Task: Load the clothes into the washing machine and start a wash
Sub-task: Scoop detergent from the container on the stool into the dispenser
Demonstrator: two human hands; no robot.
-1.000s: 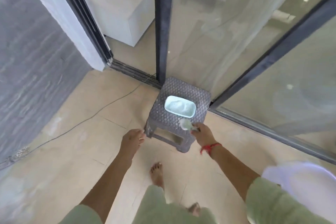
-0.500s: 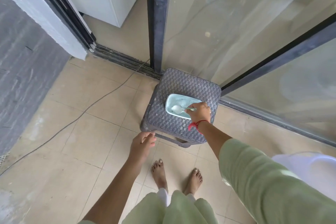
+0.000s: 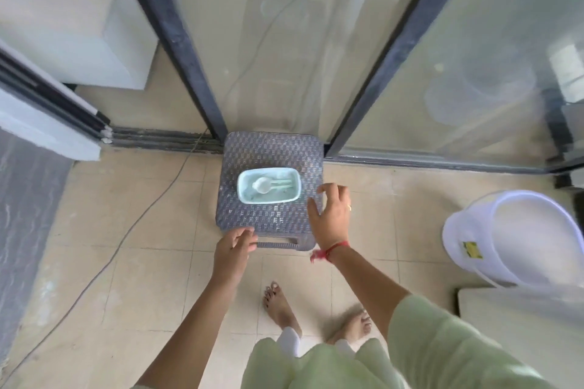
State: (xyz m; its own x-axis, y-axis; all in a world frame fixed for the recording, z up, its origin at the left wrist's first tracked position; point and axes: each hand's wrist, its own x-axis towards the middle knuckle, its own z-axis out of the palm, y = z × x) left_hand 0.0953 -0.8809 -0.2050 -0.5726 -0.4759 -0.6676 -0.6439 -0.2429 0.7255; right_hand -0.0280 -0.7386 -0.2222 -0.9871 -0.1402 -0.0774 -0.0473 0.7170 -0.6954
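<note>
A pale green rectangular plastic detergent tub sits on top of a low grey woven-pattern plastic stool that stands on the beige tiled floor against the dark-framed glass sliding doors, and a white plastic scoop lies inside the tub. The right hand, a red thread round its wrist, is released with fingers spread over the stool's right edge, just beside the tub. The left hand hangs relaxed, fingers loosely bent at the stool's front left corner, while a white plastic bucket stands well apart on the right
</note>
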